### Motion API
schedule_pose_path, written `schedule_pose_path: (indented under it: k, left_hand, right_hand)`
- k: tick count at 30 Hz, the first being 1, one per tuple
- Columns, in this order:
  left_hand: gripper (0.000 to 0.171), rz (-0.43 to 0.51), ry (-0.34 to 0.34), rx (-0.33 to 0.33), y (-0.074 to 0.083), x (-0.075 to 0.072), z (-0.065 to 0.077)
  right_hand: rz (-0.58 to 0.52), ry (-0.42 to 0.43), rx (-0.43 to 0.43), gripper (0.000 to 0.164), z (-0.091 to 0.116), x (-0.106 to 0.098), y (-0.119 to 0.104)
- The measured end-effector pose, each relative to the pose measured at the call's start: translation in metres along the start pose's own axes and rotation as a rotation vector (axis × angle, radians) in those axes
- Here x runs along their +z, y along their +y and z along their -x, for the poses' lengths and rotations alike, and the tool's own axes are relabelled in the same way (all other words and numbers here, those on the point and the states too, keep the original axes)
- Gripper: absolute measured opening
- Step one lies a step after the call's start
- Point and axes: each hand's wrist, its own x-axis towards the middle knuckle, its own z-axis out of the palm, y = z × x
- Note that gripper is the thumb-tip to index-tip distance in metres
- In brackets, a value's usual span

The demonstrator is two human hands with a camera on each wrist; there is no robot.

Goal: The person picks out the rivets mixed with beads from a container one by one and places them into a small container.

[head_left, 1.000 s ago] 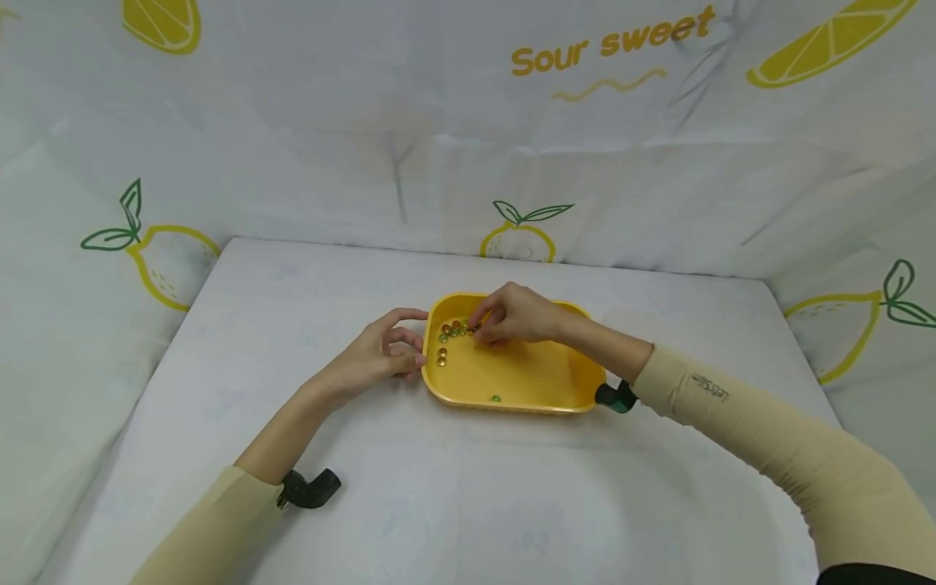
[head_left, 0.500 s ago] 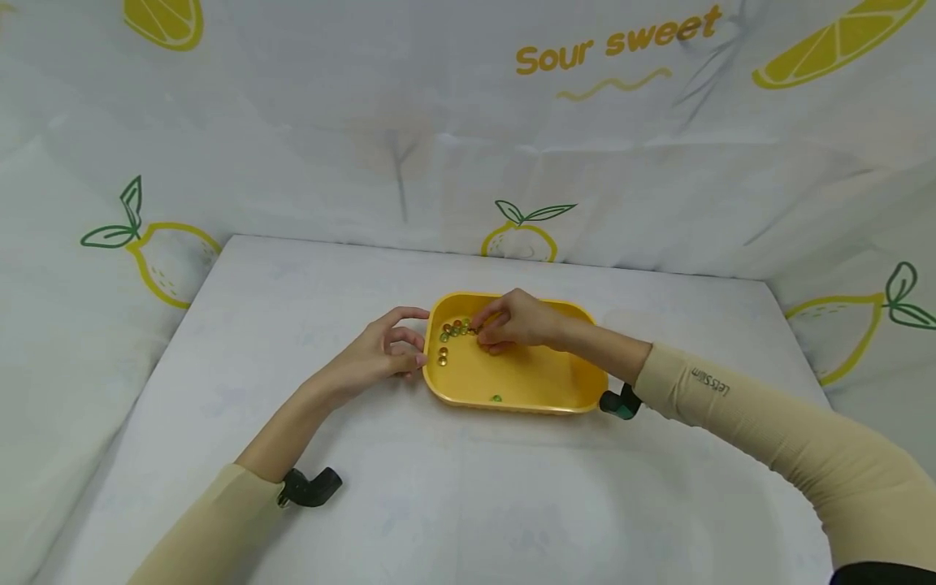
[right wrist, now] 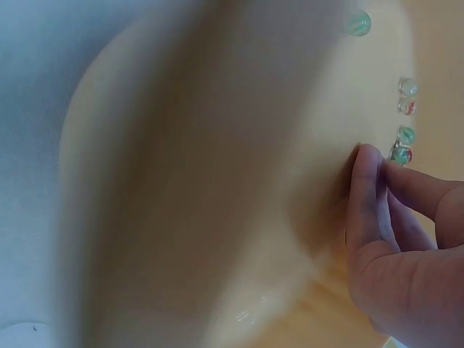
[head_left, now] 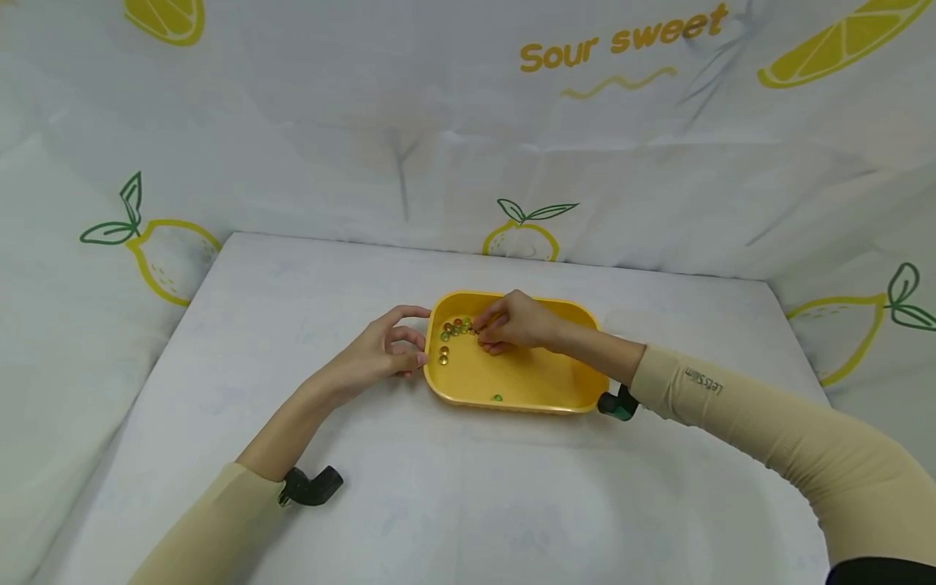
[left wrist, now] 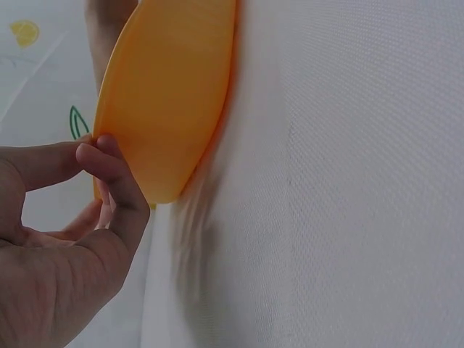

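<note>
A yellow plastic tray (head_left: pixel 530 386) with raised walls stands on the table, holding several glass marbles (head_left: pixel 457 327). My left hand (head_left: pixel 387 348) holds the tray's left end, thumb and fingers at the rim; the left wrist view shows the fingertips at its edge. Inside the tray, my right hand (head_left: pixel 517 321) has thumb and fingertips pinched together on a marble (right wrist: pixel 401 154) at the end of the row along the far wall. The fingers partly hide that marble. Two amber marbles (head_left: pixel 444 356) lie near the left wall, and one green marble (head_left: pixel 497 398) by the near wall.
The white-covered table (head_left: pixel 468 504) extends around the tray. A white cloth printed with lemons (head_left: pixel 521 242) hangs behind and at both sides. Dark wrist-camera mounts (head_left: pixel 313 486) stick out from both wrists.
Over the last second my right hand has lowered slightly in the tray, its fingertips staying at the row's end. The left hand keeps its place at the tray's left end.
</note>
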Motion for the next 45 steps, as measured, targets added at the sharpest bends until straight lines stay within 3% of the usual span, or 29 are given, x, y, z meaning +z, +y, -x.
schedule_pose_path:
  k: [16,27,33,45]
  left_hand:
    - [0.07,-0.007,0.005,-0.008,0.001,0.0,0.0]
    - [0.07,-0.006,0.008,-0.008,0.001,0.001,0.0]
    - [0.07,-0.001,0.003,-0.004,0.002,0.001,0.0]
    - [0.07,-0.002,0.006,-0.01,0.002,0.001,0.0]
  right_hand:
    - [0.073,-0.007,-0.028,0.019,0.0,0.001,0.003]
    - [0.051,-0.03,-0.011,0.015,0.004,-0.002,0.004]
    - [0.05,-0.013,-0.05,0.014,0.007,-0.005,0.003]
    - [0.015,-0.006,-0.065,0.021,0.018,-0.014,-0.008]
